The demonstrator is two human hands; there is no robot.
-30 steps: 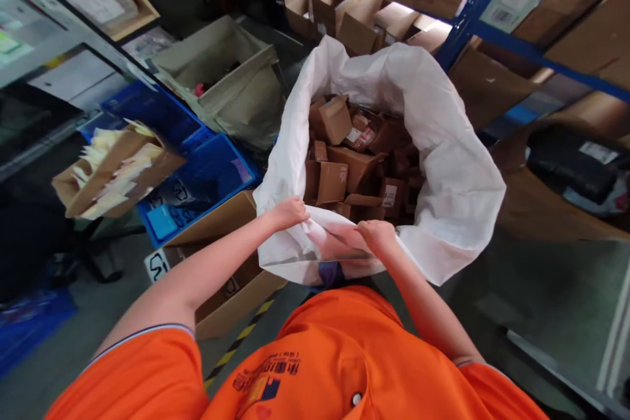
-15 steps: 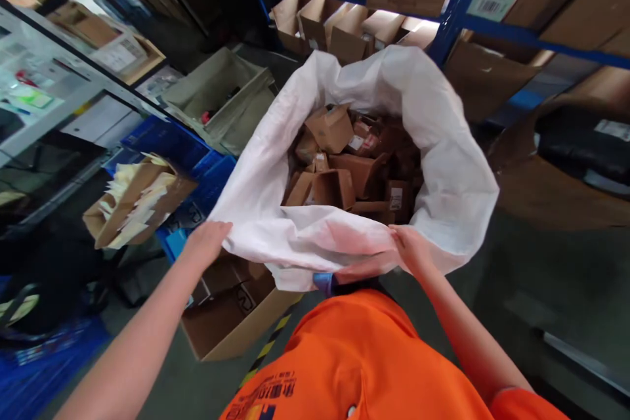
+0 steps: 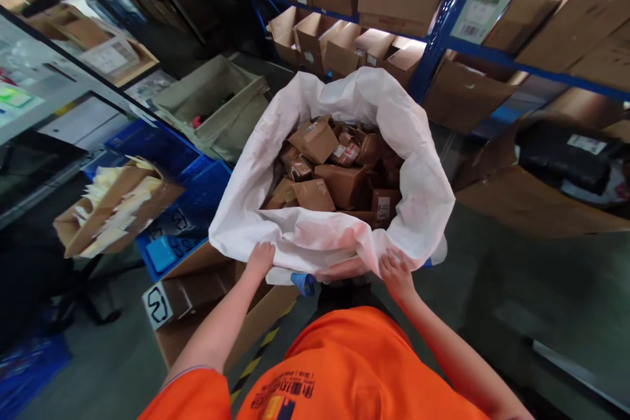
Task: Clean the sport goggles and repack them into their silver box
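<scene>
A large white woven sack (image 3: 427, 177) stands in front of me, its mouth wide and its upper edge rolled outward. Several brown cardboard boxes (image 3: 344, 185) lie jumbled inside, some with flaps raised. My left hand (image 3: 260, 259) is closed on the near rim, left of the middle. On the right part of that rim, my right hand (image 3: 396, 272) has its fingers curled into the bunched fabric. A blue strap (image 3: 303, 283) hangs below the near edge, between my hands.
Blue shelving (image 3: 428, 65) with cartons stands beyond the sack. Left are a grey-green bin (image 3: 197, 95), a blue crate (image 3: 197, 190) and a carton of papers (image 3: 118, 207). An open carton (image 3: 241, 335) sits at lower left, and another holds a black parcel (image 3: 566, 151) at right.
My left hand has moved right along the near rim, bringing my hands closer together. The rim is less stretched at the left, and the sack's mouth appears smaller and rounder.
</scene>
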